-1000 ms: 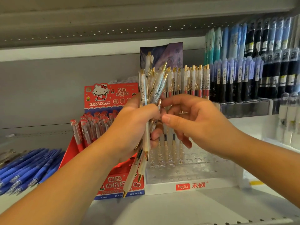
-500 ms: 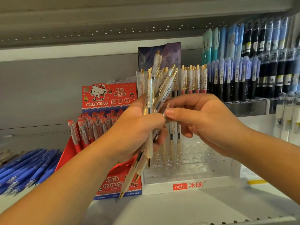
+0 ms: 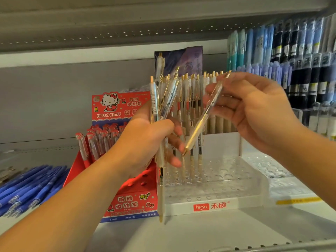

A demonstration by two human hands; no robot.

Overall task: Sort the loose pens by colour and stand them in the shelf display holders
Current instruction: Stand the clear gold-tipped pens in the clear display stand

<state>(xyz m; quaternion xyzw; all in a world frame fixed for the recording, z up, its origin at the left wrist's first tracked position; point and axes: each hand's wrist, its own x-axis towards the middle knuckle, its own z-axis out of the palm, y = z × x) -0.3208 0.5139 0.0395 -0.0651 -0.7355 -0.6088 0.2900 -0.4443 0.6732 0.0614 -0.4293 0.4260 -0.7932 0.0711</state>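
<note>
Pen bundle (image 3: 154, 100) fisted in left hand (image 3: 145, 142), right hand (image 3: 254, 115) pinching pen (image 3: 202, 124)

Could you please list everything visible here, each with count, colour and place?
pen bundle: several, clear and gold, centre
single pen: one, clear and gold, tilted, beside bundle
display holder: one, clear, white front, shelf centre
standing pens: many, gold-trimmed, holder's back rows
Hello Kitty box: one, red, left of holder
red pens: many, in that box
blue pens: pile, lying far left
racked pens: many, blue and black, upper right
left hand: grips the bundle
right hand: pinches the single pen
</note>
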